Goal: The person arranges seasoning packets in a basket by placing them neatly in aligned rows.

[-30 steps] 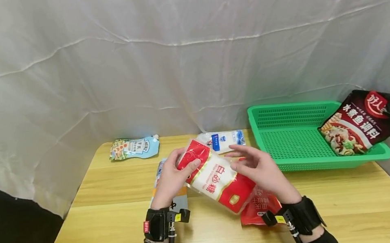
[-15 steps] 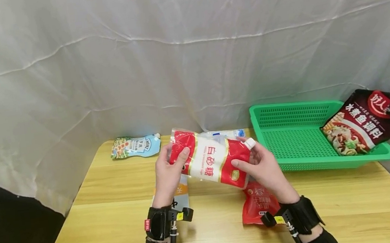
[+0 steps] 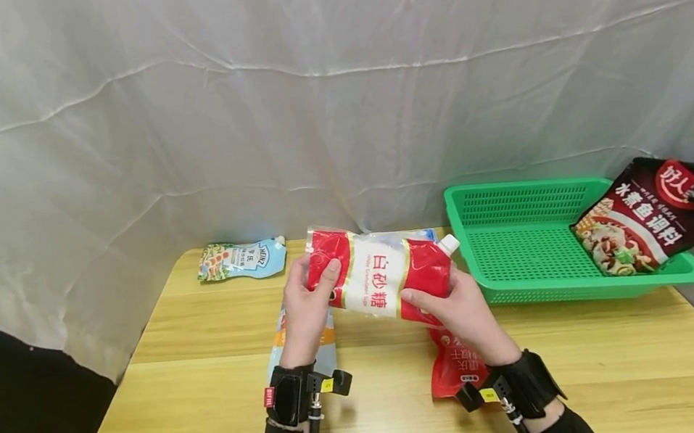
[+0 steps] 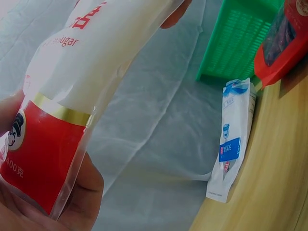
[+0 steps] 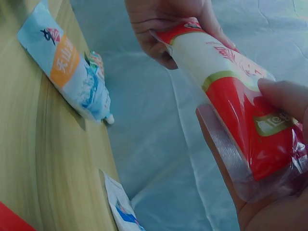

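A red and white pouch of white granulated sugar (image 3: 373, 275) with a white spout cap is held up above the table, label facing the head camera. My left hand (image 3: 307, 302) grips its left end, thumb on the front and fingers behind. At the right end my right hand (image 3: 461, 307) holds it near the capped corner, thumb across the front. In the left wrist view the sugar pouch (image 4: 91, 72) fills the upper left; in the right wrist view both hands are on the pouch (image 5: 240, 110).
A green basket (image 3: 528, 295) holds a dark seasoning bag (image 3: 646, 217) leaning on its right side. On the wooden table (image 3: 214, 409) lie a light-blue Heinz pouch (image 3: 241, 261), a blue-grey pouch with orange band (image 5: 65, 62), a white-blue packet (image 4: 233, 139) and a red bag (image 3: 455, 367).
The sugar pouch has been raised and turned from slanting to nearly level. My right hand, earlier loose beside it, now grips its right end.
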